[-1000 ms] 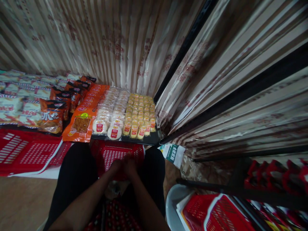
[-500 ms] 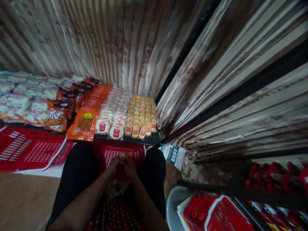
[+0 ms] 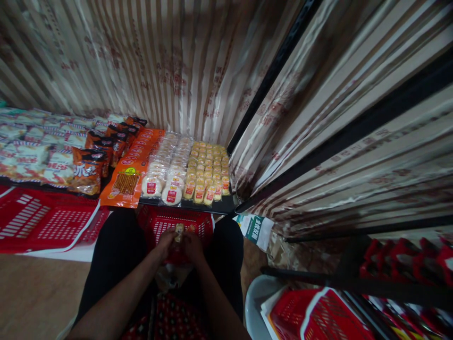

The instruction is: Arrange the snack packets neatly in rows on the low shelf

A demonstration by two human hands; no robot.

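In the head view, the person's two hands meet low in the middle, over a red basket [image 3: 204, 222] between the knees. The left hand [image 3: 165, 244] pinches a small yellow packet [image 3: 179, 229] in its fingertips, held up above the basket. The right hand [image 3: 193, 246] is just beside it with fingers curled; whether it grips anything I cannot tell (a small orange-red patch shows at its fingertips, too blurred to name).

Beyond the basket, a black shelf [image 3: 223, 206] carries snacks in rows. From its right end leftward come yellow wrapped pieces [image 3: 207, 172], round white crackers [image 3: 172, 192] in clear wrap, flat orange packs [image 3: 128, 174], orange-and-black bags [image 3: 87, 174] and white bags [image 3: 31, 158]. Another red basket [image 3: 63, 222] is below the shelf on the left. A striped curtain [image 3: 170, 61] hangs behind the shelf.
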